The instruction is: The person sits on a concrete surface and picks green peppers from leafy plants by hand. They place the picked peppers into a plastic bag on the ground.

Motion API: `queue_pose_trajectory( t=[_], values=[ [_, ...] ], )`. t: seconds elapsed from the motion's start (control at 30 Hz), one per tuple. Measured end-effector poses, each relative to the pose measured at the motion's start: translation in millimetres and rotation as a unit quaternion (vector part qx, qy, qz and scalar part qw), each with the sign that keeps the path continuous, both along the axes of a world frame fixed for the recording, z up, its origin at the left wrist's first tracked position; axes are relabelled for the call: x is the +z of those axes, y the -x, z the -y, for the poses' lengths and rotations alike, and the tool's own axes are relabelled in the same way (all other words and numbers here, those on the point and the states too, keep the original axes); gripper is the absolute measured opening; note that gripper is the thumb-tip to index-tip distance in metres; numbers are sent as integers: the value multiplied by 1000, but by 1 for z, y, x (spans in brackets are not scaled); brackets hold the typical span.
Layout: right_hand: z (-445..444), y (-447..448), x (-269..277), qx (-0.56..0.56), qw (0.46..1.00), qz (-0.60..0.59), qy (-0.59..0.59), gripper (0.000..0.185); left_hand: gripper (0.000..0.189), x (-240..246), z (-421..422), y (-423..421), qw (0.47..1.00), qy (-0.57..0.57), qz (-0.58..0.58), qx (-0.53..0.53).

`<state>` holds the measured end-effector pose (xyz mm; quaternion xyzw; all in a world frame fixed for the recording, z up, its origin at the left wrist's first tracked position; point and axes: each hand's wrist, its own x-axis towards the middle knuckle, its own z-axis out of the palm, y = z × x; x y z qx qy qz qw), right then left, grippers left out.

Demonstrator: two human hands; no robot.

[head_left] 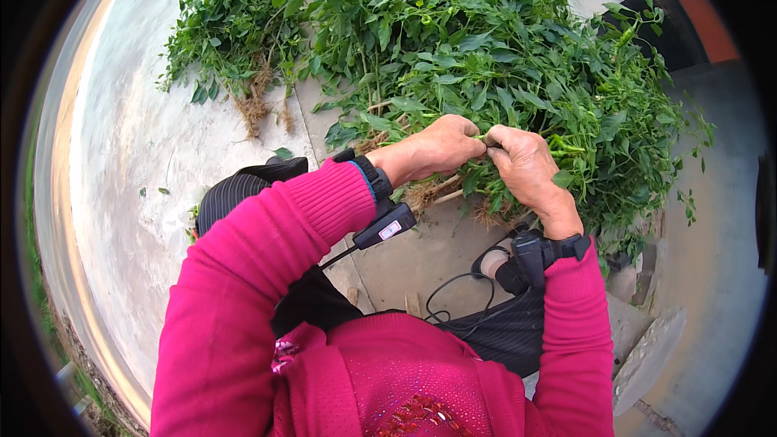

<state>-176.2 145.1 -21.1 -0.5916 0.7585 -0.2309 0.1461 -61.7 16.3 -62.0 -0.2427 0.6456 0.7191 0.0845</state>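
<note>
A large heap of uprooted pepper plants [461, 42] lies in front of me, leafy and green. At its near edge, my left hand [443, 144] and my right hand [523, 161] meet with their fingertips touching. Both are closed on a small green part of a plant, either a stem or a pepper; the fingers cover most of it. Slender green peppers [566, 147] hang just right of my right hand. Below my hands, pale stems end in brown fibrous roots [425, 195].
A smaller bunch of plants with roots [252, 106] rests at the upper left on the concrete floor [139, 152]. A black device [385, 226] on a cord is by my left wrist. A loose cable [428, 309] crosses my lap. At lower right stands a stone slab [649, 361].
</note>
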Motion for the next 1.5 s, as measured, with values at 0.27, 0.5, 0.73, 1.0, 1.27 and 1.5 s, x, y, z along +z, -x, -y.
queue_pose_trajectory(
  t=[0.27,0.5,0.73,1.0,1.27,1.5],
  values=[
    [5,8,-7,-115,992,37,21,8,22,13,-10,0,924,275,-264,-8],
    [-6,27,5,-173,927,331,-17,10,17,46,40,-23,994,-46,-86,50],
    [-8,31,0,-180,903,389,-13,9,16,17,11,-34,989,-142,-24,29],
    [-6,33,-3,-196,894,404,9,10,19,-11,-4,-22,979,-178,-19,101],
    [-5,26,-2,-215,893,396,-1,9,25,2,-7,-8,978,-131,-34,161],
    [-1,17,-7,-169,911,375,-29,11,20,2,-14,-1,978,-72,-68,185]
  ],
)
